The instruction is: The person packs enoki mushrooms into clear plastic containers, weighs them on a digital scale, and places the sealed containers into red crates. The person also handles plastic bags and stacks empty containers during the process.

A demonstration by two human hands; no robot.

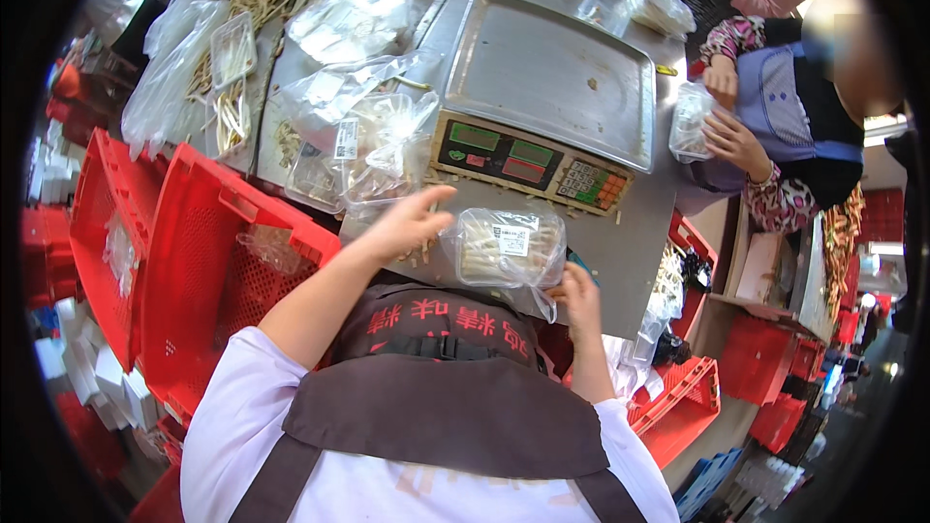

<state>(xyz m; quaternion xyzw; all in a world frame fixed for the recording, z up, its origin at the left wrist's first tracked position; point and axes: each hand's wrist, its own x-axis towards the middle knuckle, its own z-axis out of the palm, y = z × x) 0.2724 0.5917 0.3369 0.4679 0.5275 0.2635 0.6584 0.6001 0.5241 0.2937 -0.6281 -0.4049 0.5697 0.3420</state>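
In front of me on the metal table lies a clear plastic tray [476,269] of pale, cut vegetable stalks in a clear bag, with a white printed label on top. My left hand [410,229], blurred, is just left of the tray with its fingers apart and nothing in them. At the bag's lower right corner, the fingers of my right hand [580,298] are curled against the loose plastic; whether they pinch it is unclear. Part of a teal object [583,267] shows behind that hand. Beyond the tray stands a digital weighing scale [534,160] with a bare steel platter [552,80].
Bagged trays [381,152] and a stack of clear bags [352,18] lie left of the scale. Red plastic crates [196,269] stand along the table's left side. At right, a co-worker's hands [734,138] hold another bagged tray [690,123]. Vegetable scraps dot the metal table [625,269].
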